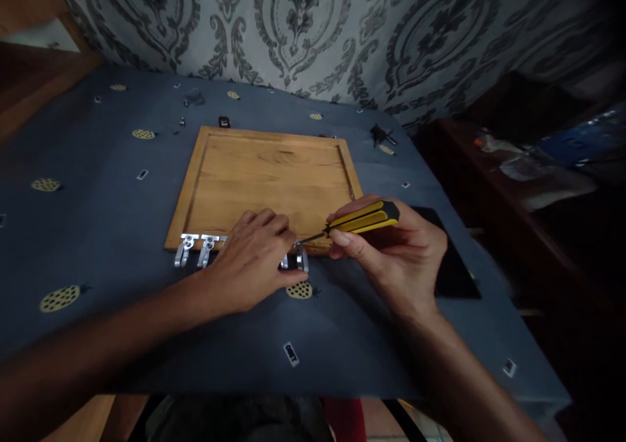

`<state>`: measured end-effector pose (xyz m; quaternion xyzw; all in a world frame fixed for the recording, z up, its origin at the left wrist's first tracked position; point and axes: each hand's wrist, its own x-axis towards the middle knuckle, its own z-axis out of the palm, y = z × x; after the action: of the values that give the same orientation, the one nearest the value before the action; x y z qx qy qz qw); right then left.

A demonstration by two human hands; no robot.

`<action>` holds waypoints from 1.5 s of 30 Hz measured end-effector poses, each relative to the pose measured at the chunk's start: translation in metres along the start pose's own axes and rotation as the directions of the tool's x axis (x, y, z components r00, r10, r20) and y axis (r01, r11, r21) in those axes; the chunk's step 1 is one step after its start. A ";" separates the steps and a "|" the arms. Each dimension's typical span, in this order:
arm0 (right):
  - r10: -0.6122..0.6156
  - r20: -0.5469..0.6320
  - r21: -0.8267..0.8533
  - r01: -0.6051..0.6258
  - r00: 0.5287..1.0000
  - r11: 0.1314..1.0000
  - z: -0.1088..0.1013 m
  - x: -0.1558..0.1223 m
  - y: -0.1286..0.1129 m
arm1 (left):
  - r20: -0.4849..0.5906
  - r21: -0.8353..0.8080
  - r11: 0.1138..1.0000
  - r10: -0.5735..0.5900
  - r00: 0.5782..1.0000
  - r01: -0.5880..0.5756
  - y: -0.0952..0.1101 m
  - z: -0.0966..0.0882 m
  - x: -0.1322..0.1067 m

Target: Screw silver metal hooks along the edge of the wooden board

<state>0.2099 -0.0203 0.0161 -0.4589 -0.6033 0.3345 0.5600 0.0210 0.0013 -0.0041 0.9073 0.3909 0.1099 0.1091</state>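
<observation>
Metal hooks [195,250]: row along board's near edge.
Screwdriver [364,218]: yellow-black, tip at rightmost hook.
Right hand [396,253]: closed around screwdriver.
Left hand [254,259]: spread flat over hooks.
Board [274,175]: wooden, on blue-clothed tabletop [98,233].

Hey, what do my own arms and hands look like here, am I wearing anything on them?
Both are bare. The left hand and the right hand wear no gloves, and no ring shows on the fingers in view. The left forearm and the right forearm are uncovered down to the picture's lower edge: no sleeve, watch or wristband shows.
</observation>
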 end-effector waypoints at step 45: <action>-0.041 0.041 -0.028 0.043 0.998 0.999 -0.002 0.001 0.002 | -0.013 0.001 1.000 0.013 1.000 -0.013 -0.001 0.000 0.001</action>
<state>0.2125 -0.0191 0.0144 -0.4473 -0.6287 0.3231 0.5479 0.0211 0.0020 -0.0046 0.9091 0.3858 0.1163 0.1053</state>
